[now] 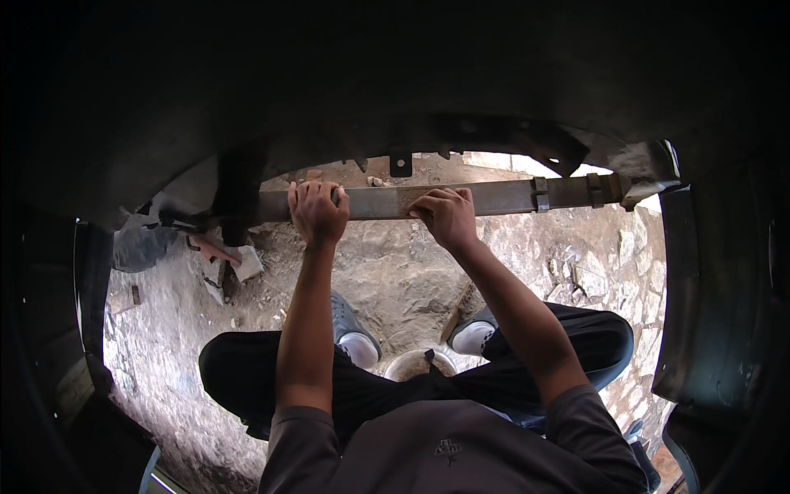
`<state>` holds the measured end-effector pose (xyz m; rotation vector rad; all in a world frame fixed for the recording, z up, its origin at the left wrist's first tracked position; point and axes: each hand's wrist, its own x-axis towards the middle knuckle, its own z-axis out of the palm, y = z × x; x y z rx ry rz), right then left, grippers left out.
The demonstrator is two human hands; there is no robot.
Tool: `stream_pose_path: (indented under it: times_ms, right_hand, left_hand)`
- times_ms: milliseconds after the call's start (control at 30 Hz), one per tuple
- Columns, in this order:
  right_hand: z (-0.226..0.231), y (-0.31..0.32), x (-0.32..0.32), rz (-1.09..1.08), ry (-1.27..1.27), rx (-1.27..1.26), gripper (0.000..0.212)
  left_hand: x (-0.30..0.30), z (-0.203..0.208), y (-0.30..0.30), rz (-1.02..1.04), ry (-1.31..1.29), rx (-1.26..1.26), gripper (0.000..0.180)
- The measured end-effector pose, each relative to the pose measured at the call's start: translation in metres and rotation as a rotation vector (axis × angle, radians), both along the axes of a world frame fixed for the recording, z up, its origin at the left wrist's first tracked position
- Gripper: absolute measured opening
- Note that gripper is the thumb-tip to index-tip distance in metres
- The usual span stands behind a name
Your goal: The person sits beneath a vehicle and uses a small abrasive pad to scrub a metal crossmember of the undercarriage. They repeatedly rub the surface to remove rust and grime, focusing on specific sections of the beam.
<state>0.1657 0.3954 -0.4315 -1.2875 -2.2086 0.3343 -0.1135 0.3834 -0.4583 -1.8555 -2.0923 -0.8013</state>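
A long grey leaf spring (502,198) runs across in front of me, with metal clips toward its right end. My left hand (318,212) is closed over it left of the middle, fingers bent across the top. A small dark spot shows by that hand's thumb; I cannot tell what it is. On the same spring, my right hand (446,216) rests with fingers bent and pressed together. Just beside its fingertips lies a rough brown patch (406,200) on the metal. Whether those fingers pinch something thin is hidden.
Dark curved panels surround me above and at both sides, with a tabbed bracket (401,165) hanging over the spring. Below are dirt and stone paving, rubble (578,280) at right, and a reddish-brown tool-like piece (212,247) at left. A round pale object (403,365) sits between my shoes.
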Motion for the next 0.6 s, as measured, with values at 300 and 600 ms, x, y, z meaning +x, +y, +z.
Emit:
stream_pose_path:
  times_ms: [300, 600]
  right_hand:
    - [0.010, 0.002, -0.012, 0.065, -0.013, -0.055, 0.014]
    - [0.006, -0.001, -0.011, -0.018, -0.009, -0.033, 0.014]
  left_hand:
    - [0.001, 0.001, -0.001, 0.035, 0.013, -0.044, 0.015]
    - [0.002, -0.001, 0.001, 0.012, -0.008, -0.020, 0.018]
